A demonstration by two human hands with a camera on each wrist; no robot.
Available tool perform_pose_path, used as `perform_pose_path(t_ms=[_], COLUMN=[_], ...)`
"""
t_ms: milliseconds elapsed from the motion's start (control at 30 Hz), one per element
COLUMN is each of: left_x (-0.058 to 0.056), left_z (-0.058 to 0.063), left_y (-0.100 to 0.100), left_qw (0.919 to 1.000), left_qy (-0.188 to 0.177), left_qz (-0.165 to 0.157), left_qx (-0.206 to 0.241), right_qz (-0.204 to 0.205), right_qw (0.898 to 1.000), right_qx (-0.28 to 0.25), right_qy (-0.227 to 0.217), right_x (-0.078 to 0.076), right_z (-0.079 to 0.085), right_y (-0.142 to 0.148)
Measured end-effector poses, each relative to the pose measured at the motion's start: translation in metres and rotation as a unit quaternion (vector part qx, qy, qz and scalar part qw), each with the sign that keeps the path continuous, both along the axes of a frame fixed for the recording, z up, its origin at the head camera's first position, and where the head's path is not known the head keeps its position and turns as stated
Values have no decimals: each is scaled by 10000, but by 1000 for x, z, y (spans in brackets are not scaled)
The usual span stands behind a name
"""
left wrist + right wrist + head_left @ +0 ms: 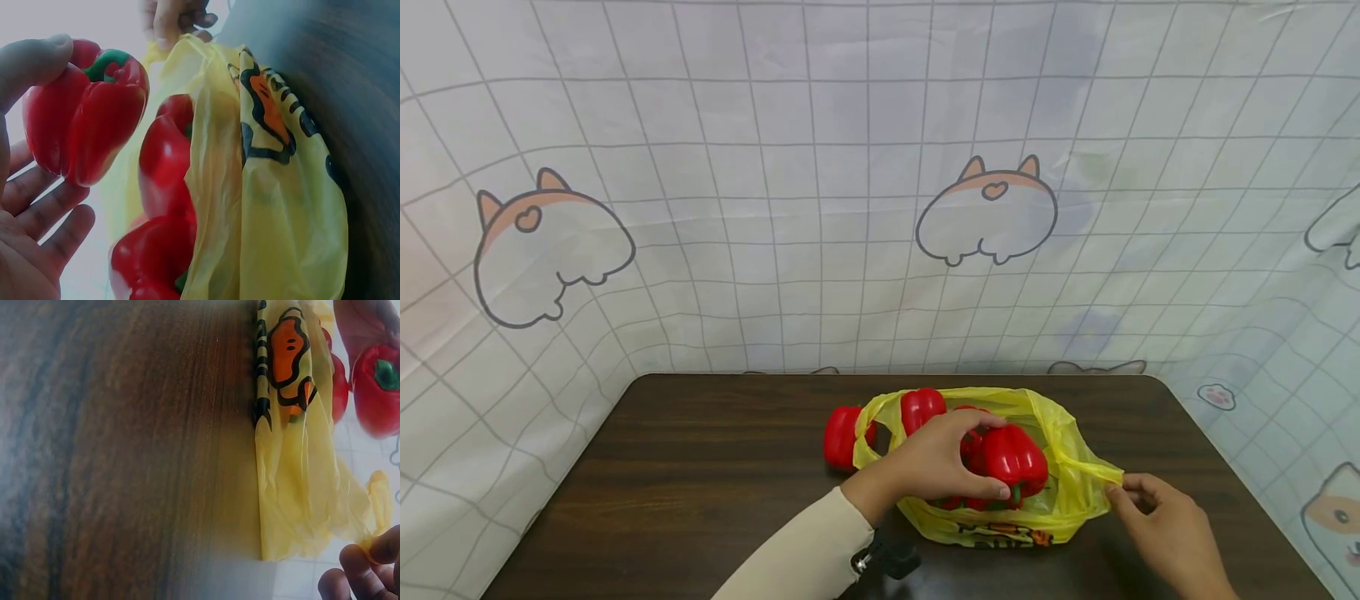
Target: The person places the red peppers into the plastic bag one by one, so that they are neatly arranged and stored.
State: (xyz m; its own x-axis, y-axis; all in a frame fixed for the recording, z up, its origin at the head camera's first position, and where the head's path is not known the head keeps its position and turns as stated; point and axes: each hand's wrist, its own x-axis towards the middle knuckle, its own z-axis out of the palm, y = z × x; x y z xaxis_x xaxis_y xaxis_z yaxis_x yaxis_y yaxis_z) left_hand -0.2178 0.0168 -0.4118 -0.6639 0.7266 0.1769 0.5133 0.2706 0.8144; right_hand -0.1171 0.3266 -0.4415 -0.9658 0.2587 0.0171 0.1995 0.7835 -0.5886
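Note:
My left hand (936, 458) grips a glossy red bell pepper (1017, 457) over the mouth of a yellow plastic bag (1000, 533). Its thumb lies near the green stem in the left wrist view, where the held pepper (87, 119) is apart from the others. More red bell peppers (165, 165) sit inside the bag below it. At the bag's right end my right hand (1168, 525) pinches the gathered handle (1101, 473) between thumb and fingers. The right wrist view shows those fingers (359, 569) on the yellow plastic.
Another red bell pepper (841, 437) stands on the dark wooden table (700, 475), just left of the bag by its left handle loop. Behind the table hangs a white grid-patterned cloth (835, 208) with cartoon drawings.

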Motion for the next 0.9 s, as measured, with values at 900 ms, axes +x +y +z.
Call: perform_pose_path(t_ms=[900], left_x=[-2], left_z=[-6], left_y=[30], left_qw=[9998], left_qy=[114], left_qz=[-8], left_qx=[-180], right_qz=[-35], right_qw=[10000], right_qx=[-40], right_qy=[47], right_x=[1], right_z=[0], right_y=[3])
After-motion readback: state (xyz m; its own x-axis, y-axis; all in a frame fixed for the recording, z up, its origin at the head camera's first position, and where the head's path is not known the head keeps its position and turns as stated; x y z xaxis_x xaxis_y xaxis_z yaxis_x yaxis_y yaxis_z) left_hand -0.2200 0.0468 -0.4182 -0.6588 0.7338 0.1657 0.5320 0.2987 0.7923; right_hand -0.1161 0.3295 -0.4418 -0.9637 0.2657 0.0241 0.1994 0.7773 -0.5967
